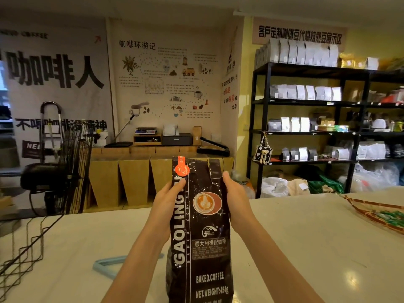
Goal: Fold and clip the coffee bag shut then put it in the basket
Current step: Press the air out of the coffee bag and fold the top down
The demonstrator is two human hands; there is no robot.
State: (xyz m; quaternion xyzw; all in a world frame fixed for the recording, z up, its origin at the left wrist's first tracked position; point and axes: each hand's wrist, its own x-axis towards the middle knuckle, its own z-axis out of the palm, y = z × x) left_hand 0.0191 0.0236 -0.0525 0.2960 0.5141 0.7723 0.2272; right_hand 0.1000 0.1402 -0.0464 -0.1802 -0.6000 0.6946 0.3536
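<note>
A tall dark brown coffee bag (pixel 203 232) with white lettering and an orange tag stands upright on the white counter (pixel 306 241), its top unfolded. My left hand (pixel 168 200) grips its left side near the top, thumb across the front. My right hand (pixel 236 197) holds the right side at the same height. A light blue clip (pixel 109 264) lies flat on the counter left of the bag, partly hidden by my left forearm. The woven basket (pixel 376 213) sits at the counter's right edge, only partly in view, with green packets inside.
A black wire rack (pixel 26 243) lies on the counter at the left, with a fan behind it. Beyond the counter are a wooden bench with a scale and sealer, and black shelves (pixel 306 132) of coffee bags on the right.
</note>
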